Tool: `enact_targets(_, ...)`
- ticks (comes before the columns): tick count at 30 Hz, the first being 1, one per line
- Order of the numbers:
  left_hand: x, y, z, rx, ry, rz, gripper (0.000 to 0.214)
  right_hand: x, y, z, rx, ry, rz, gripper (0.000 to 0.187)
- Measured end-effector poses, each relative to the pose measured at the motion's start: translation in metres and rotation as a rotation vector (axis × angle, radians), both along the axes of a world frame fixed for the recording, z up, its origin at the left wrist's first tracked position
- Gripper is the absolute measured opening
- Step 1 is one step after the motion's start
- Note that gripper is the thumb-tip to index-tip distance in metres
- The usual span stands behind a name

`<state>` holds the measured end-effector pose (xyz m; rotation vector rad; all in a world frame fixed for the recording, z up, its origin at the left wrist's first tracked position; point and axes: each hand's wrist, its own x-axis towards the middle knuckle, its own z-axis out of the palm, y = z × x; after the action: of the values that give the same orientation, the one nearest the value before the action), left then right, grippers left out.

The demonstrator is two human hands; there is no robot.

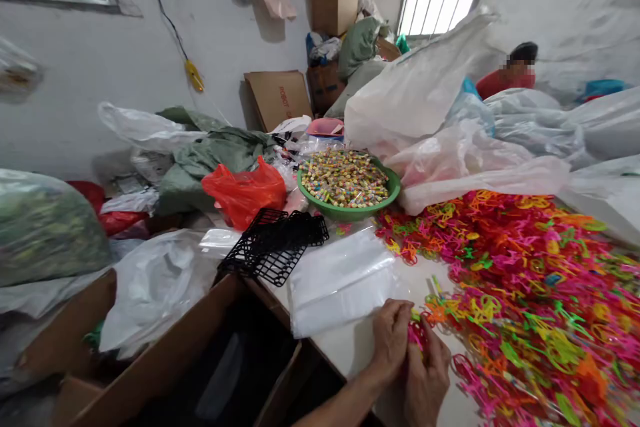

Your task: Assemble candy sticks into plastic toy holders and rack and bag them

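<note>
My left hand and my right hand are close together above the white tabletop, fingers curled toward each other. Between them are small pink and yellow plastic pieces, partly hidden by the fingers; their exact kind is not clear. Right beside my right hand spreads a large heap of bright plastic pieces in pink, orange, yellow and green. A stack of clear plastic bags lies flat just beyond my left hand.
Behind the bags stands a green basin full of small striped pieces. Black plastic grids lie to its left, near a red plastic bag. An open cardboard box sits below the table edge. A person in red is at the back right.
</note>
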<state>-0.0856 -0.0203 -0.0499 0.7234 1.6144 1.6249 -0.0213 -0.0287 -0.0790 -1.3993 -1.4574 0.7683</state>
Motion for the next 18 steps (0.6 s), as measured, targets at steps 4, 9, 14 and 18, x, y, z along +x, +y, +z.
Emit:
enact_targets(4, 0.009, 0.003, -0.006, 0.005, -0.23, 0.099, 0.019, -0.008, 0.008, 0.012, -0.098, 0.178, -0.163, 0.051)
enact_targets(9, 0.01, 0.004, -0.003, 0.091, -0.383, 0.13, 0.025, -0.008, 0.02, 0.011, -0.082, 0.224, 0.003, 0.047)
enact_targets(14, 0.008, -0.003, 0.005, 0.094, -0.455, 0.083, 0.02, -0.009, 0.012, 0.022, -0.127, 0.337, 0.029, 0.033)
enact_targets(18, 0.012, -0.005, 0.015, 0.024, -0.555, -0.053, 0.019, -0.016, 0.01, 0.024, -0.227, 0.547, -0.17, 0.036)
